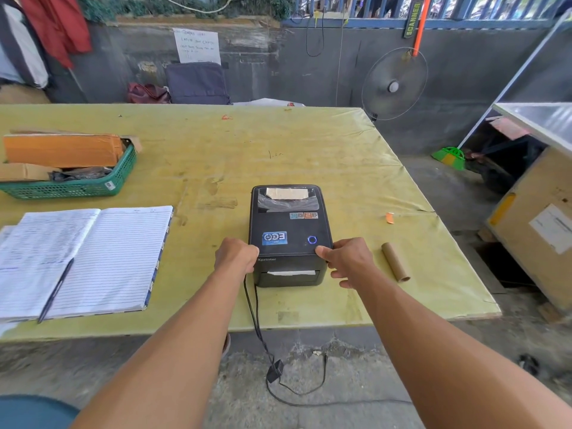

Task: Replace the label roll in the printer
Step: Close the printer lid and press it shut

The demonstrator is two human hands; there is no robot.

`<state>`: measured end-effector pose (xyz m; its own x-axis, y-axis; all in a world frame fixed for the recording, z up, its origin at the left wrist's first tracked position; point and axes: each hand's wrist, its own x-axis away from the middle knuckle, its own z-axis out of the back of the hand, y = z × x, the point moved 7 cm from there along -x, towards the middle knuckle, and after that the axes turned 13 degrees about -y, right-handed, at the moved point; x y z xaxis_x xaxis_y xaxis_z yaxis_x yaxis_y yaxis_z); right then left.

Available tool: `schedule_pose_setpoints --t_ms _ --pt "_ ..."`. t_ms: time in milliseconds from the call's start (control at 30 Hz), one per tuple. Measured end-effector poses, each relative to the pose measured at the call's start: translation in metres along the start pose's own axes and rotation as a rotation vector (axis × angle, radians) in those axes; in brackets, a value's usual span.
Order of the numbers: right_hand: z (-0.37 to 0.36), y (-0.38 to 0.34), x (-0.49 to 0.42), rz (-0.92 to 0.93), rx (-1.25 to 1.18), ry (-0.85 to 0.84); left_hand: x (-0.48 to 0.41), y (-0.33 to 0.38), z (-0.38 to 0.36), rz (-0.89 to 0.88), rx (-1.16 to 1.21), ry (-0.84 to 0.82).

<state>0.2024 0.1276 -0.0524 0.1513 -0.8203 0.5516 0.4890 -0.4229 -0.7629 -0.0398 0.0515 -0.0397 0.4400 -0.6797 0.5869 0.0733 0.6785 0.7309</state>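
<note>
Both grips, left hand (236,254) and right hand (345,258), clasp the closed printer (289,236) between them.

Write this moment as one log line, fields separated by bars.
step: hands on printer | left hand: printer left side | right hand: right side | lid: closed | empty core: on table, right of printer

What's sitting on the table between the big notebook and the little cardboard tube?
The black printer sits between the notebook and the cardboard tube, with the left hand and right hand gripping its sides, in the head view.
</note>
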Motion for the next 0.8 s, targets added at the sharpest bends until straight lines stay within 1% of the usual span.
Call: schedule_pose_setpoints --t_ms 433,600,800 --pt "0.0 0.0007 0.0022 0.009 0.03 -0.002 -0.0038 -0.0043 -0.0023 -0.006 0.043 -0.007" --pt "-0.0002 0.0008 0.0046 0.001 0.017 -0.032 -0.0033 -0.0053 -0.002 -0.008 0.012 -0.03" --pt "0.001 -0.0002 0.0068 -0.028 0.013 -0.081 0.0016 -0.0023 -0.0029 0.011 0.042 -0.092"
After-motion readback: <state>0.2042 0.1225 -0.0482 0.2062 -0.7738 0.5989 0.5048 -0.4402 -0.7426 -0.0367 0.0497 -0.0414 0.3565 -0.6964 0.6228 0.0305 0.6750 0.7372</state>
